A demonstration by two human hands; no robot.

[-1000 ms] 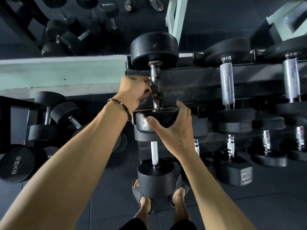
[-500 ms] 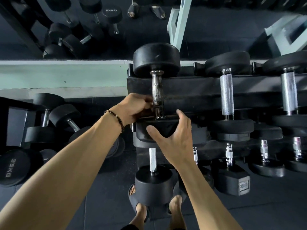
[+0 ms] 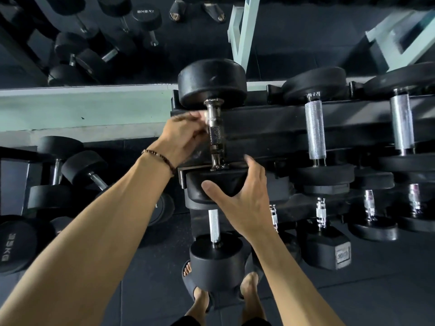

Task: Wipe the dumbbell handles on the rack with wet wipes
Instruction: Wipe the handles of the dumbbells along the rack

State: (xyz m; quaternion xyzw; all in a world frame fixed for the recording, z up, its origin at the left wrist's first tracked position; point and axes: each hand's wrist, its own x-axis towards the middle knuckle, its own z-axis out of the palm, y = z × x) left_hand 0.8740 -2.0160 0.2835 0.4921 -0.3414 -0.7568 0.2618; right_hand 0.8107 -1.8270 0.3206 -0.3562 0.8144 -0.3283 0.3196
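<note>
A black dumbbell lies at the left end of the rack's (image 3: 270,128) top tier. Its dark knurled handle (image 3: 216,137) runs away from me between a far head (image 3: 211,83) and a near head (image 3: 219,184). My left hand (image 3: 181,137) presses a small white wet wipe (image 3: 201,116) against the left side of the handle's upper part. The wipe is mostly hidden by my fingers. My right hand (image 3: 244,203) cups the near head, with the thumb on its front and the fingers over its right edge.
Two more dumbbells with bright silver handles (image 3: 315,130) (image 3: 401,123) lie to the right on the same tier. Lower tiers hold several smaller dumbbells (image 3: 214,224). Loose dumbbells (image 3: 82,168) lie on the floor at left. My sandalled feet (image 3: 200,300) stand below the rack, and a mirror reflects dumbbells at the top.
My left hand slid from the handle's near end up toward the far head, and the wipe now shows at my fingertips. My right hand stayed on the near head.
</note>
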